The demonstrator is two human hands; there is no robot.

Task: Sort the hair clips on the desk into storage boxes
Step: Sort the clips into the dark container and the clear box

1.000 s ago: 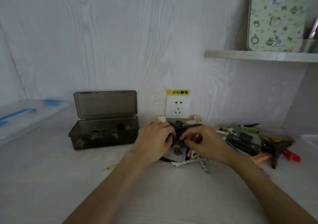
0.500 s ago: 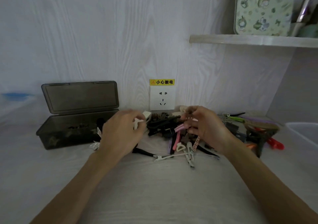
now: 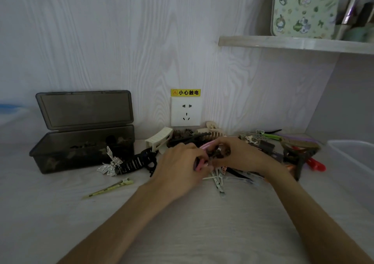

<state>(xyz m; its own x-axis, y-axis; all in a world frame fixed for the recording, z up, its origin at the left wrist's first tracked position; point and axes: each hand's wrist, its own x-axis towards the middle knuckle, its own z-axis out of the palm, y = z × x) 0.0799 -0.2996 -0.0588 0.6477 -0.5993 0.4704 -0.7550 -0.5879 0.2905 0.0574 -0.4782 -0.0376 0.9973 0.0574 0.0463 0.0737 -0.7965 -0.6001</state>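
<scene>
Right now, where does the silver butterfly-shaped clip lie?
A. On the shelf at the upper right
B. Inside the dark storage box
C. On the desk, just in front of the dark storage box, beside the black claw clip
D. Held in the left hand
C. The silver butterfly-shaped clip rests on the desk against the front right corner of the dark storage box, next to the black claw clip, away from both hands.

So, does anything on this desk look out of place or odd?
Yes. The hair clips lie in a tangled heap directly under the wall socket, and a yellow-green clip lies alone, apart from the heap. The dark storage box stands open.
</scene>
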